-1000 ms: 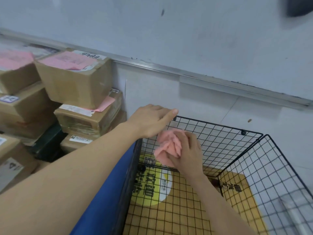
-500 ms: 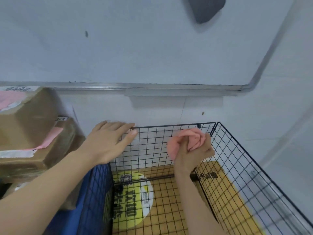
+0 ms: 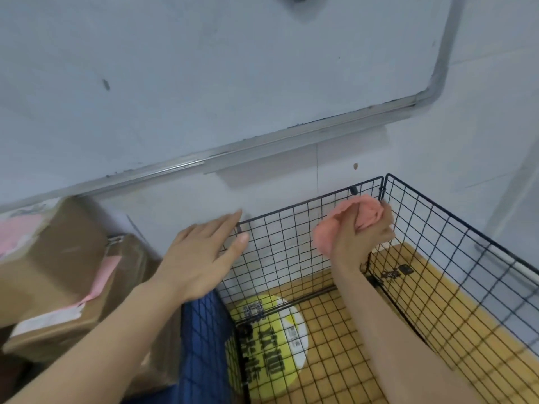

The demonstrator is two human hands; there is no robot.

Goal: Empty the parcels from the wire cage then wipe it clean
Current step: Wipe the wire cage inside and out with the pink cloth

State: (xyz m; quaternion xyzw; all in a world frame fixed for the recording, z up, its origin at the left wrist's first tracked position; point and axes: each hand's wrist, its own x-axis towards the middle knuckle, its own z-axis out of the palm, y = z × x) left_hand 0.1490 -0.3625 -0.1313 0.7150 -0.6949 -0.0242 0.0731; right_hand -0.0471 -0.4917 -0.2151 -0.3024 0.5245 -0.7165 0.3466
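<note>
Inside the wire cage (image 3: 291,231), room lies open over its mesh bottom, at 6 o'clock of both hands. The left hand (image 3: 201,258) lies flat over the rear-left rim, fingers (image 3: 227,225) straight and released, with parcels (image 3: 58,258) crowding its 9 o'clock. The right hand (image 3: 358,240) has its fingers (image 3: 385,223) clenched round a pink cloth (image 3: 323,237), which bulges at their 9 and 12 o'clock against the rear panel. The corner post stands at 1 o'clock and the wall (image 3: 277,182) is close behind.
</note>
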